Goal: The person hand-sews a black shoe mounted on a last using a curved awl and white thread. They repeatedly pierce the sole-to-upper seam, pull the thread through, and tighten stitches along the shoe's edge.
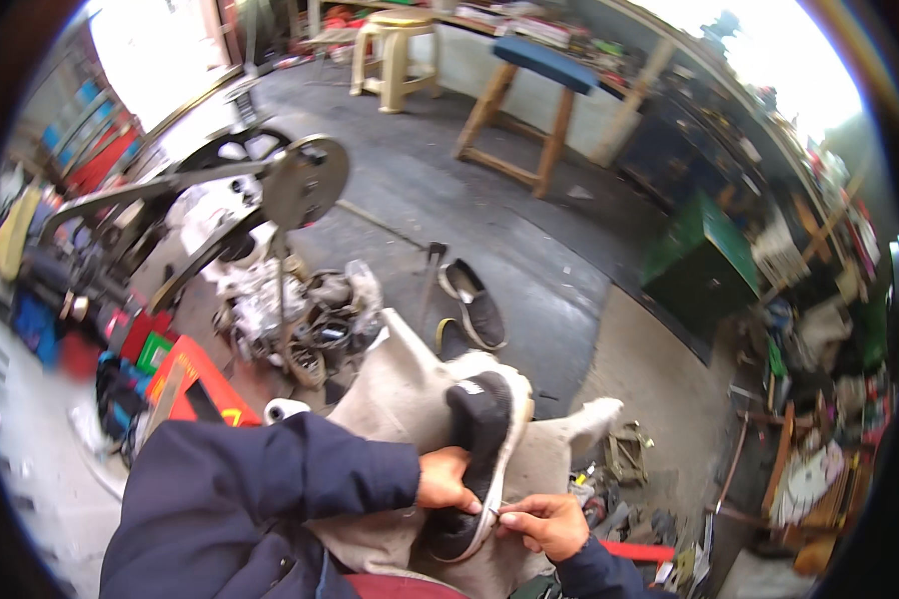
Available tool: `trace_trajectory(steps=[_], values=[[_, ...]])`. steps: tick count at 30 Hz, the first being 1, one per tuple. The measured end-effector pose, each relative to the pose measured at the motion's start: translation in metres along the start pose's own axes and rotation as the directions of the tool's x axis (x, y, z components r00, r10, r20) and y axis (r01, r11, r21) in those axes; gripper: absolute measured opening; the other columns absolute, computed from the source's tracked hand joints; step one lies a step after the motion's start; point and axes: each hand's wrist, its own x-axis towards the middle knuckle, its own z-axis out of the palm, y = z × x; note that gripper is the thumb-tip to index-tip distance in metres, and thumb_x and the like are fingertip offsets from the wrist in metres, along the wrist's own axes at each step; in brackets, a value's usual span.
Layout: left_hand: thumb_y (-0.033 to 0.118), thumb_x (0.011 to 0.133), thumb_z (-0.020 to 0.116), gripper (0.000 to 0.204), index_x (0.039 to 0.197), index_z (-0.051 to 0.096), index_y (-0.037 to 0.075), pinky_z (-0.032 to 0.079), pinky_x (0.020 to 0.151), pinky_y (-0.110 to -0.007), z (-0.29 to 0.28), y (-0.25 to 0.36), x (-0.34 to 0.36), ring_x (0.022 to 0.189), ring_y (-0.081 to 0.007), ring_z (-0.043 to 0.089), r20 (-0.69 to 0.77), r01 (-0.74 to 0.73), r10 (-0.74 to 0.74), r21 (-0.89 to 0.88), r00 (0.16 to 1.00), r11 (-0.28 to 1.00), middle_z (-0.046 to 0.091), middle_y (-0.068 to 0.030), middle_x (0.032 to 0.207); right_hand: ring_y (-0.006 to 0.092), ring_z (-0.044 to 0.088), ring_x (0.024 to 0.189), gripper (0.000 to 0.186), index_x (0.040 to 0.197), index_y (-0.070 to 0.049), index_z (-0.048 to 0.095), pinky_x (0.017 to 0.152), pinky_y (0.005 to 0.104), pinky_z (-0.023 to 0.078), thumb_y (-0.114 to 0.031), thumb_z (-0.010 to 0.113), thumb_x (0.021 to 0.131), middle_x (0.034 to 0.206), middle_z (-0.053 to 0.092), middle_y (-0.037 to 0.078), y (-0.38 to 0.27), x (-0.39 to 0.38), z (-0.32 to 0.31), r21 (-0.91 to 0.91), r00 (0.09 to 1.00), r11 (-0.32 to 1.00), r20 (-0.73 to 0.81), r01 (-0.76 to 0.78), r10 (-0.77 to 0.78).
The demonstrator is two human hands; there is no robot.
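Note:
A black shoe (483,424) with a thick white sole lies lengthwise over my lap, on a beige cloth (395,399). My left hand (446,481) grips it around the middle, with the thumb pressed near the sole's edge. Beside that thumb, on the sole's right side, the fingers of my right hand (549,523) are pinched together. A small thin dark thing shows at their tips against the sole; its kind is too small to make out.
Dark slip-on shoes (474,307) lie on the floor ahead. To the left stands a metal machine (307,182) with a wheel, above a pile of shoes and plastic bags (320,309). A blue-topped stool (543,64), a cream stool (398,60) and a green box (701,257) stand farther off.

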Motion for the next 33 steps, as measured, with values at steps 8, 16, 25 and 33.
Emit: trace_trajectory(steps=[8, 16, 25, 33], values=[[0.014, 0.075, 0.083, 0.044, 0.108, 0.066, -0.008, 0.055, 0.079, -0.037, 0.001, 0.009, -0.002, 0.091, -0.0250, 0.070, -0.010, 0.037, -0.037, -0.039, 0.999, 0.999, 0.073, -0.0185, 0.094, 0.0141, 0.072, 0.065, 0.016, 0.099, 0.001, 0.078, 0.061, 0.0257, 0.056, -0.009, 0.081, 0.087, 0.079, 0.076, 0.013, 0.013, -0.003, 0.014, -0.566, 0.793, 0.657, -0.007, 0.499, -0.609], [0.010, 0.076, 0.082, 0.042, 0.111, 0.066, -0.007, 0.056, 0.082, -0.036, 0.006, 0.000, 0.003, 0.094, -0.0241, 0.070, -0.004, 0.008, -0.008, -0.104, 1.000, 0.994, 0.073, -0.0192, 0.099, 0.0133, 0.068, 0.062, 0.015, 0.097, 0.005, 0.075, 0.058, 0.0244, 0.054, -0.007, 0.078, 0.090, 0.077, 0.075, 0.011, 0.007, -0.009, 0.020, -0.734, 0.656, 0.379, 0.119, 0.564, -0.745], [0.013, 0.074, 0.082, 0.043, 0.108, 0.066, -0.008, 0.055, 0.078, -0.035, 0.006, -0.003, 0.004, 0.090, -0.0224, 0.070, -0.023, -0.040, 0.040, -0.014, 0.999, 0.999, 0.073, -0.0182, 0.097, 0.0121, 0.069, 0.065, 0.007, 0.089, 0.006, 0.067, 0.059, 0.0238, 0.053, 0.003, 0.073, 0.090, 0.076, 0.074, 0.014, 0.004, -0.001, 0.021, -0.417, 0.887, 0.814, -0.040, 0.403, -0.460], [0.019, 0.074, 0.082, 0.039, 0.101, 0.070, -0.007, 0.056, 0.074, -0.036, 0.007, 0.001, -0.005, 0.085, -0.0238, 0.072, -0.072, -0.065, 0.070, 0.068, 0.995, 0.996, 0.074, -0.0183, 0.090, 0.0139, 0.071, 0.067, 0.010, 0.088, 0.004, 0.066, 0.058, 0.0244, 0.053, 0.000, 0.074, 0.092, 0.078, 0.075, 0.012, 0.007, -0.001, 0.023, -0.231, 0.930, 0.914, -0.075, 0.335, -0.360]])
